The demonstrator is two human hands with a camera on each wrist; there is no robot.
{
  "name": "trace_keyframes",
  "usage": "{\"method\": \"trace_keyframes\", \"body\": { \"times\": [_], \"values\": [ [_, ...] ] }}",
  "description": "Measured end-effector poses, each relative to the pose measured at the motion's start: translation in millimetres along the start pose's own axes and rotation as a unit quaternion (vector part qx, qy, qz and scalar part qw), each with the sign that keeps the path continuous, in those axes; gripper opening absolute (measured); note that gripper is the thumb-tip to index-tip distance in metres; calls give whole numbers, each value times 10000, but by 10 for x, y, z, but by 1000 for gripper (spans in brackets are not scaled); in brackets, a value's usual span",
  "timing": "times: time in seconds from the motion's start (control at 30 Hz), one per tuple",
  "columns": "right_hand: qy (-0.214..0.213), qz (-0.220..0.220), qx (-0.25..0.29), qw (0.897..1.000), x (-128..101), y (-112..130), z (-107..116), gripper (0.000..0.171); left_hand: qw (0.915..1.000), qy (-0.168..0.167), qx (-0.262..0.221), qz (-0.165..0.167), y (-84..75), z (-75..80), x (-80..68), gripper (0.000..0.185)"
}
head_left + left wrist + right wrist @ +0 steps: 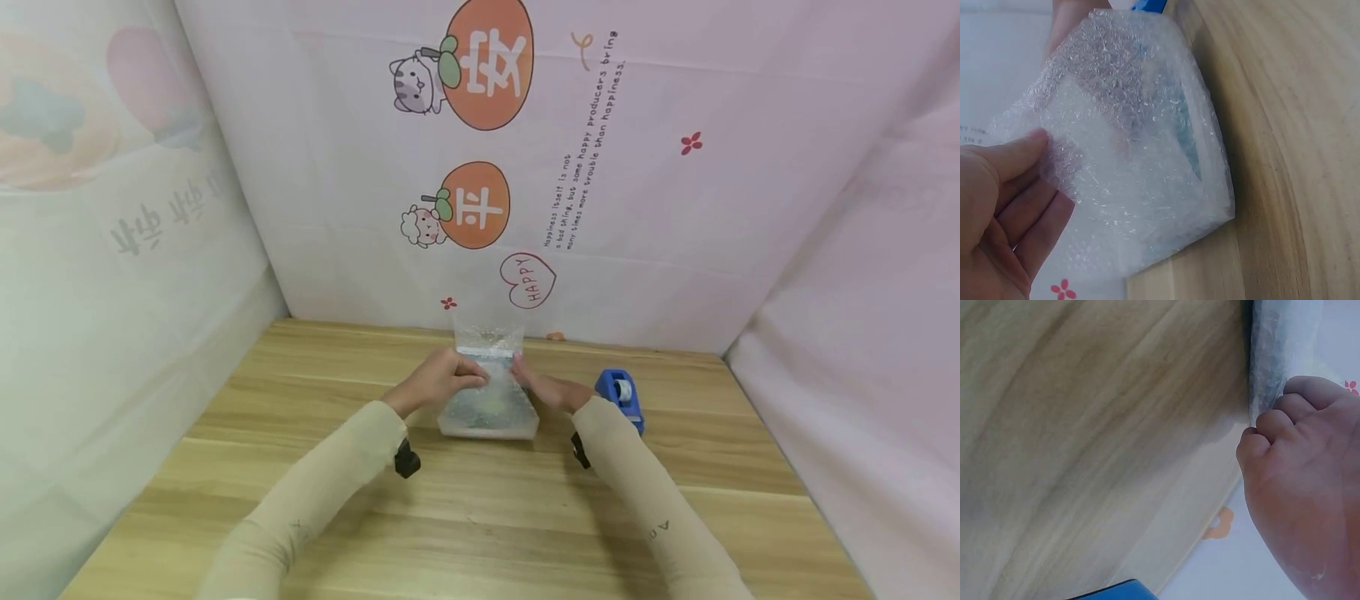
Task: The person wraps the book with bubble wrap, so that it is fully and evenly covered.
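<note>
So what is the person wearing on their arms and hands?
Both arms wear long, snug beige sleeves, each with a small dark marking on the forearm. The left sleeve and right sleeve end at the wrists, where a small black device is strapped under each. The left hand and right hand are bare, with no gloves.

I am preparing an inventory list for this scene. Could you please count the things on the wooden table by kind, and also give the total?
Bubble-wrap bag, held by the left hand and the right hand: 1
Blue tape dispenser: 1
Total: 2 things on the table
</note>
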State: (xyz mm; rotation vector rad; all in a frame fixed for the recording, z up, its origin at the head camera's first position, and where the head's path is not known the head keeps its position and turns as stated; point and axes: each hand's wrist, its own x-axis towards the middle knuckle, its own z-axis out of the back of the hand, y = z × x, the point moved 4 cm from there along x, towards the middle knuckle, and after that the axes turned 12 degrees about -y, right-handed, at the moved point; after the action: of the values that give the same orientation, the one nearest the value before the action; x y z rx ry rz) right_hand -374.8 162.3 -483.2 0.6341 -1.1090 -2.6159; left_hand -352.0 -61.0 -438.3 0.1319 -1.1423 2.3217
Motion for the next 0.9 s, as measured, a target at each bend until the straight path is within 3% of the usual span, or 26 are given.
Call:
{"method": "trace_keyframes", "body": {
  "times": [0.4, 0.6, 0.9],
  "values": [
    [-236, -255, -312, 9989, -33, 31, 21, 110, 9989, -242, -109, 377, 273, -176, 112, 20],
    [-300, -192, -529, 9980, 1, 46, 19, 100, 9993, -339, 87, 117, 387, -240, 113, 18],
    [-197, 103, -1606, 9868, 24, 35, -12, 105, 9983, -438, 337, -190, 487, -318, 140, 17]
  ]
}}
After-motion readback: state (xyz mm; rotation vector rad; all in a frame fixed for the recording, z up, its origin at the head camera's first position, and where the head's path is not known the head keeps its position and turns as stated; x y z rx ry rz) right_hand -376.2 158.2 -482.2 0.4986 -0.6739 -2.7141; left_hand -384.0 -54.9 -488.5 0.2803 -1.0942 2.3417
